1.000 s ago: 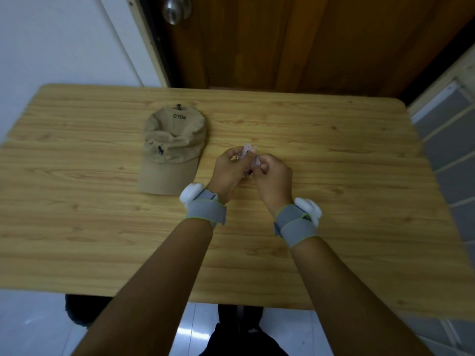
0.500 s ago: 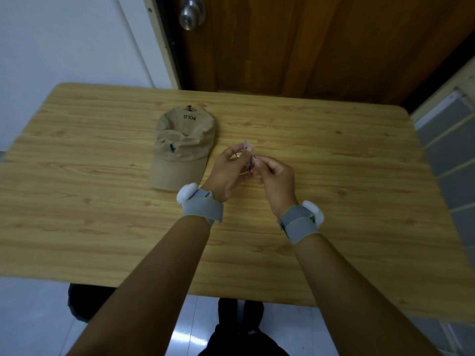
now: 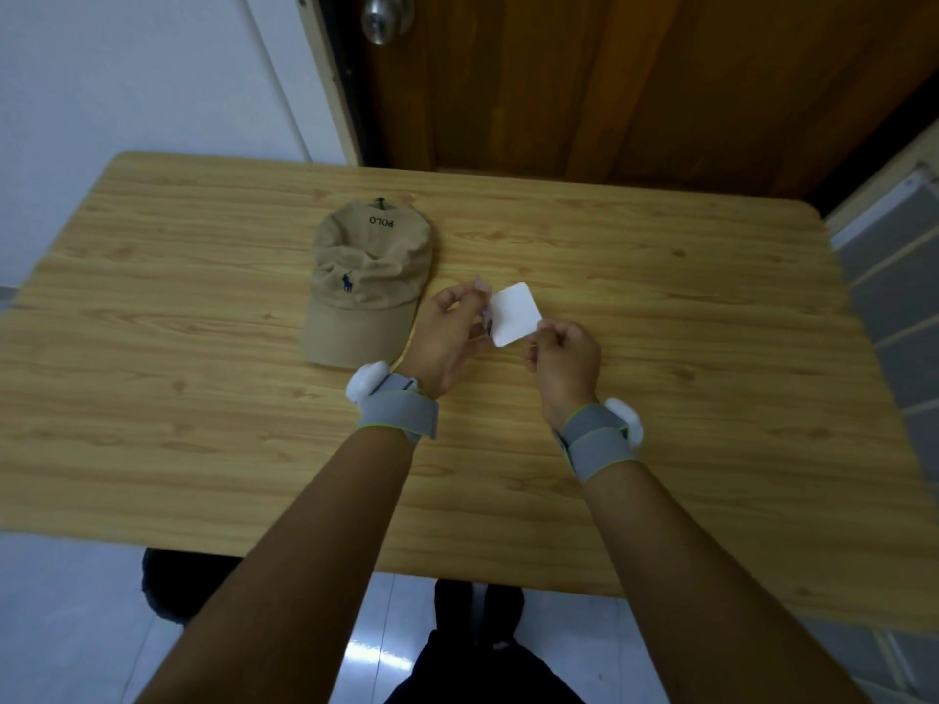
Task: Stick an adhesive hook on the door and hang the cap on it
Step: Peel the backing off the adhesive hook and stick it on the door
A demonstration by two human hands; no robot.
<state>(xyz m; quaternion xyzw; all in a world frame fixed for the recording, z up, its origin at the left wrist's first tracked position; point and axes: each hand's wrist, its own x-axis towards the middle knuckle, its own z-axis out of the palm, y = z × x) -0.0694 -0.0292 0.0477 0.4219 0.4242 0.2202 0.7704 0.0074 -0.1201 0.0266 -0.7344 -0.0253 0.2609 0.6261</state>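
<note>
A tan cap (image 3: pixel 368 282) with a dark logo lies on the wooden table (image 3: pixel 203 398), brim toward me. Just right of the brim, my left hand (image 3: pixel 449 337) pinches a small clear adhesive hook (image 3: pixel 485 302) above the table. My right hand (image 3: pixel 561 355) pinches a corner of a white square backing sheet (image 3: pixel 514 313), which is peeled away from the hook and still meets it at one edge. The brown wooden door (image 3: pixel 609 83) stands behind the table's far edge.
A round metal knob (image 3: pixel 386 15) sits on the door's left side, beside a pale frame and a white wall (image 3: pixel 152 83). A grey tiled wall runs along the right. My legs and the glossy floor show below the table's near edge.
My hands have drawn apart. The white backing, earlier hidden between the fingers, now stands peeled open in my right hand. The view has shifted, showing more of the door.
</note>
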